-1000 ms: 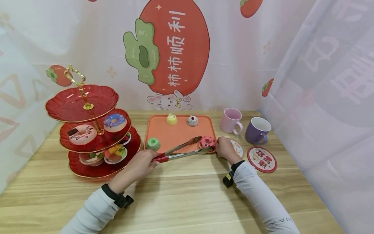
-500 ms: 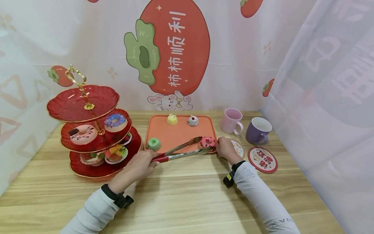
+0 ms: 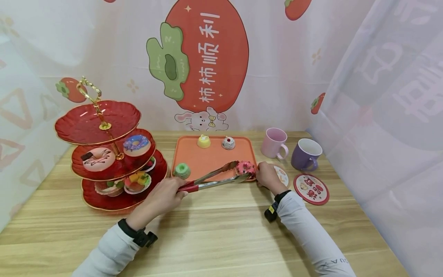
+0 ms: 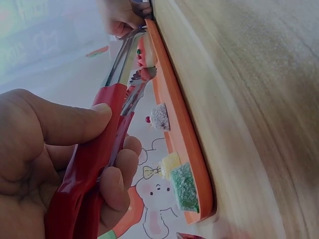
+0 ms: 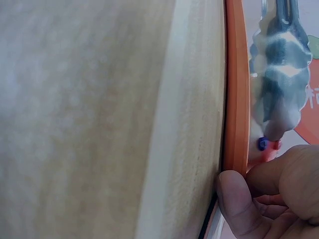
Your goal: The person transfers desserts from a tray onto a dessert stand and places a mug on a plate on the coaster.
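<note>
My left hand (image 3: 166, 197) grips the red handles of metal tongs (image 3: 214, 184), thumb on one side and fingers curled round the other in the left wrist view. The tong tips lie on either side of a pink donut (image 3: 245, 168) with dark and red dots, at the front right corner of the orange tray (image 3: 211, 159). My right hand (image 3: 268, 177) pinches the tray's rim at that corner; the right wrist view shows the thumb against the rim's outer side. On the tray are a green cake (image 3: 182, 170), a yellow cake (image 3: 204, 141) and a white cake with a cherry (image 3: 228, 142).
A three-tier red stand (image 3: 100, 123) at the left bears donuts and fruit tarts. At the right stand a pink mug (image 3: 273, 143) and a purple mug (image 3: 304, 154). A round coaster (image 3: 310, 188) lies before them, with another coaster (image 3: 282, 175) partly behind my right hand.
</note>
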### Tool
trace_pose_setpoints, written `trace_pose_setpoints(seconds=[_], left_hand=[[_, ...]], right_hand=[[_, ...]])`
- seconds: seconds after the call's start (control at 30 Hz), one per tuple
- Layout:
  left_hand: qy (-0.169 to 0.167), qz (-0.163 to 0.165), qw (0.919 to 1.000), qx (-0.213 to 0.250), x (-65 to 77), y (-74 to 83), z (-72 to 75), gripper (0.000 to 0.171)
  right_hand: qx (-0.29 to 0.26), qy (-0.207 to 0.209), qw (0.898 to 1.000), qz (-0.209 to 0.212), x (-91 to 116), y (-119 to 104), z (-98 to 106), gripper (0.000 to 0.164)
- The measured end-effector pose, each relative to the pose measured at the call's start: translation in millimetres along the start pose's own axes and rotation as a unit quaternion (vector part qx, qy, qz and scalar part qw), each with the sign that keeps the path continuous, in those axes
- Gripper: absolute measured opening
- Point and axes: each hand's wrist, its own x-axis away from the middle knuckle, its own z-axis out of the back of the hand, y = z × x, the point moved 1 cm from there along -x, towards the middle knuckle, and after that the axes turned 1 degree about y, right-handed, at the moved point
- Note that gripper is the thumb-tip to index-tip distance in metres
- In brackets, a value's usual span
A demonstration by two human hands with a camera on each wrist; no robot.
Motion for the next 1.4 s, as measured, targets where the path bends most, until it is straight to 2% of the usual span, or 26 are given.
trace_pose_setpoints(seconds=[0.47,0.67,0.83,1.0,1.4], left_hand=[[0.012,0.012,0.9998,0.006,18.7,-5.2,14.2,0.021],[0.012,0.024,0.9996,0.010,30.8,-7.6,25.1,0.022],[0.013,0.042,0.9990,0.007,38.6,-12.1,34.1,0.024],[0.003,0.045,0.9990,0.006,45.8,-16.5,44.5,0.025],[0.010,0.046,0.9983,-0.036,67.7,-12.6,71.6,0.026]], right_hand=[[-0.001,-0.011,1.000,-0.015,0,-2,1,0.020],[0.003,-0.011,1.000,-0.022,0,-3,2,0.020],[0.001,-0.010,1.000,-0.014,-1,-1,2,0.025],[-0.003,-0.007,1.000,-0.008,-1,-1,1,0.027],[0.008,0.003,1.000,0.006,1,-2,1,0.027]])
